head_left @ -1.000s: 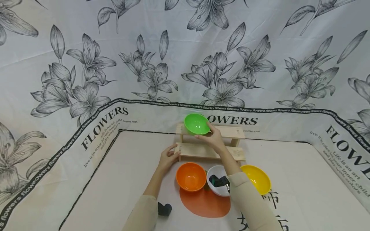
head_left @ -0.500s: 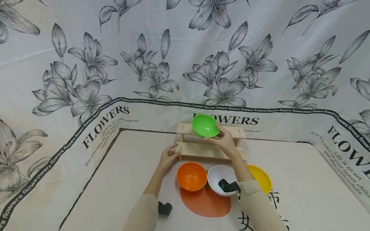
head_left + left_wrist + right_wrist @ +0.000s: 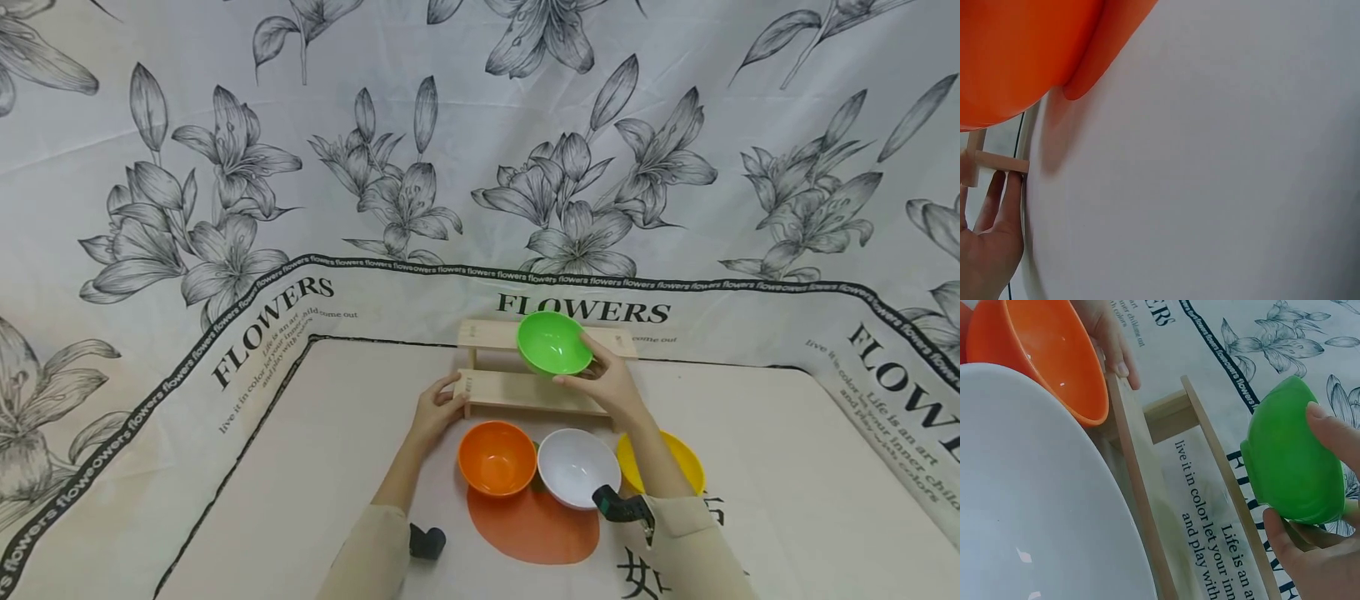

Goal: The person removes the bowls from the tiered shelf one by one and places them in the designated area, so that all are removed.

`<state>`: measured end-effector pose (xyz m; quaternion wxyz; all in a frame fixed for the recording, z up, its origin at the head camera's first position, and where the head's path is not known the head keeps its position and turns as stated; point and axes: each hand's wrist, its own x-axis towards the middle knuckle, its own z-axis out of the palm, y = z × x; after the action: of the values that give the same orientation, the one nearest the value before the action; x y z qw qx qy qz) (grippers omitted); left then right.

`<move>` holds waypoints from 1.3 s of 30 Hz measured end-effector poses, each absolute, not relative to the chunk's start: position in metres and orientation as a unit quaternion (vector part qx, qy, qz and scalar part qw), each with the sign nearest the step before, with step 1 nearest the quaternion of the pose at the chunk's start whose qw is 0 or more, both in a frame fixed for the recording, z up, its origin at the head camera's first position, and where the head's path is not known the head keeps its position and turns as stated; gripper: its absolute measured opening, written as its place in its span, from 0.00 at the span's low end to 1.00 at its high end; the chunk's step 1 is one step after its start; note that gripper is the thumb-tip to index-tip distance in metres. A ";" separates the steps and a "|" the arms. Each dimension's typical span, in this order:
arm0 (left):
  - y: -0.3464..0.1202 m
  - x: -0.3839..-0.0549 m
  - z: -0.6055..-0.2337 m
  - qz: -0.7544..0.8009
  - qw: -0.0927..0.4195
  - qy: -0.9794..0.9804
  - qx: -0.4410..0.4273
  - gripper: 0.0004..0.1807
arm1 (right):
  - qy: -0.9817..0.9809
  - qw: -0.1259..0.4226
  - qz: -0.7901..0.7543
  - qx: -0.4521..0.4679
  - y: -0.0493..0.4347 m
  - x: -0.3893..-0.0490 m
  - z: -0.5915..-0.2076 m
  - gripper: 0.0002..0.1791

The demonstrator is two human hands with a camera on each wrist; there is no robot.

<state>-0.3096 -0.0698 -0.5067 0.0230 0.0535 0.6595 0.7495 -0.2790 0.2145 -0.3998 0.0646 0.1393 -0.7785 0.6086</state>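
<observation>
My right hand grips a green bowl by its right side, tilted and held in front of the two-step wooden rack. In the right wrist view, the thumb lies on the wall of the green bowl and fingers are under it; a gap separates it from the rack. At the rack's left end, my left hand holds the lower step. The left wrist view shows fingers of that hand against the step's wooden end. Part of the rack's right end is hidden behind my right arm.
An orange bowl, a white bowl and a yellow bowl stand in a row before the rack. My right forearm partly covers the yellow one. Behind the rack rises a flower-printed cloth. Black wrist-camera mounts show at the arms.
My right hand has carried the green bowl to the right and slightly lower, off the upper step's left part. The left hand stays at the rack's left end.
</observation>
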 end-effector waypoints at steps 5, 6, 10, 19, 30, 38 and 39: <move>-0.070 -0.310 -0.507 0.749 0.025 0.660 0.051 0.27 | -0.794 0.067 0.589 0.138 0.225 -0.270 -0.399 0.47; -0.070 -0.310 -0.508 0.750 0.026 0.659 0.050 0.27 | -0.794 0.066 0.588 0.138 0.227 -0.268 -0.399 0.47; -0.070 -0.310 -0.509 0.751 0.030 0.658 0.045 0.27 | -0.789 0.058 0.596 0.137 0.233 -0.259 -0.401 0.48; -0.071 -0.303 -0.498 0.757 0.046 0.649 0.057 0.29 | -0.797 0.059 0.587 0.131 0.249 -0.235 -0.412 0.49; -0.070 -0.306 -0.504 0.758 0.040 0.649 0.050 0.29 | -0.825 0.071 0.551 0.108 0.273 -0.210 -0.424 0.47; -0.068 -0.308 -0.508 0.755 0.024 0.654 0.048 0.28 | -0.839 0.079 0.533 0.078 0.291 -0.193 -0.428 0.47; -0.069 -0.308 -0.508 0.754 0.025 0.655 0.046 0.28 | -0.839 0.080 0.534 0.073 0.294 -0.190 -0.428 0.47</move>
<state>-0.3082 -0.0685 -0.5076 0.0248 0.0464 0.6546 0.7542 -0.1905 0.2936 -0.4280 0.0798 0.0733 -0.8386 0.5339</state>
